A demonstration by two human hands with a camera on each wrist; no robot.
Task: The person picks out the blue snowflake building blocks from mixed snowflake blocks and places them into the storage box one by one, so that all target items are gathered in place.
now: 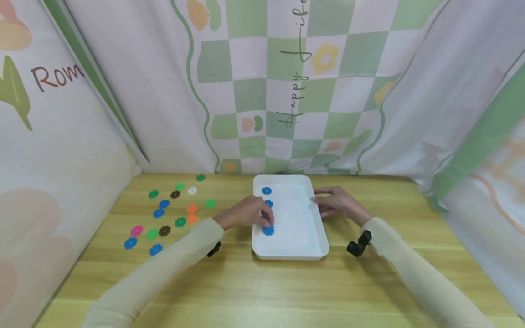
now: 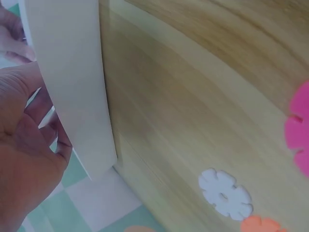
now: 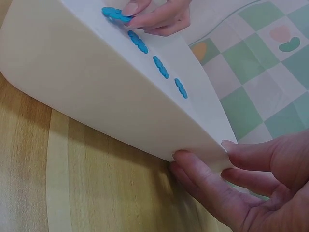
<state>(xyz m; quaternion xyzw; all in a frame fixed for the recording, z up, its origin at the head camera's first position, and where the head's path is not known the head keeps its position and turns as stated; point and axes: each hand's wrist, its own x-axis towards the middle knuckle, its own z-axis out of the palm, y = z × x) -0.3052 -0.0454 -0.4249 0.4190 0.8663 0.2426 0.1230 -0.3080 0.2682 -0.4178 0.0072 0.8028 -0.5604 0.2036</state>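
Observation:
A white tray (image 1: 297,228) sits on the table, and a row of blue snowflake discs (image 3: 161,67) lies along its left side. My left hand (image 1: 256,212) reaches over the tray's left wall and pinches one more blue snowflake disc (image 3: 115,15) between thumb and fingertip, at the near end of that row. On the opposite side, my right hand (image 1: 338,201) grips the tray's right wall, its thumb at the rim and the other fingers against the outside, as the right wrist view shows. The left wrist view hides the left fingertips behind the tray wall.
Loose snowflake discs lie scattered left of the tray, among them a pink one (image 1: 136,230), a white one (image 1: 192,191), an orange one (image 1: 191,208) and a brown one (image 1: 164,231). A checkered curtain (image 1: 287,91) hangs at the table's (image 1: 262,291) back edge.

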